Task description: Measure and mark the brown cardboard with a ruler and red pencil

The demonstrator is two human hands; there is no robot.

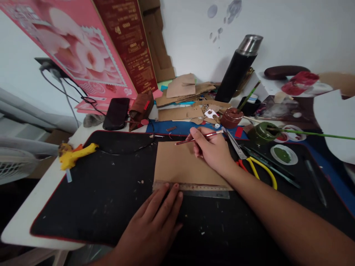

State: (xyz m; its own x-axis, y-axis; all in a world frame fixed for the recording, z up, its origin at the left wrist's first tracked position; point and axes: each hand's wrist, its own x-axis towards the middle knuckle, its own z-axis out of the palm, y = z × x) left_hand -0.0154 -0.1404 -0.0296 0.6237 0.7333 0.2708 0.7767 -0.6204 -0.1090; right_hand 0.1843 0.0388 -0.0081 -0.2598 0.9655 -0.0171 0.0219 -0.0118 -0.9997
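The brown cardboard sheet [183, 160] lies flat on the black mat [116, 199], about midway between the left and right edges of the worktop [24, 221]. Along the sheet's near edge runs a clear ruler [208, 187], partly overhanging onto the mat. The left hand [154, 214] is spread flat, fingertips on the ruler's left end, gripping nothing. The right hand [212, 149] pinches a pencil [199, 137], its point over the sheet's far left corner; whether it touches, I cannot tell.

The ruler's right end has no fingers on it, so a sideways push could swing it askew. The sheet looks held only along its near edge, so a dragging pencil or forearm might turn it. Toward the worktop's far right corner, a long green stick [318, 133] juts from the green jar [262, 133]; a sleeve or elbow catching it could tip paint toward the scissors [264, 168].
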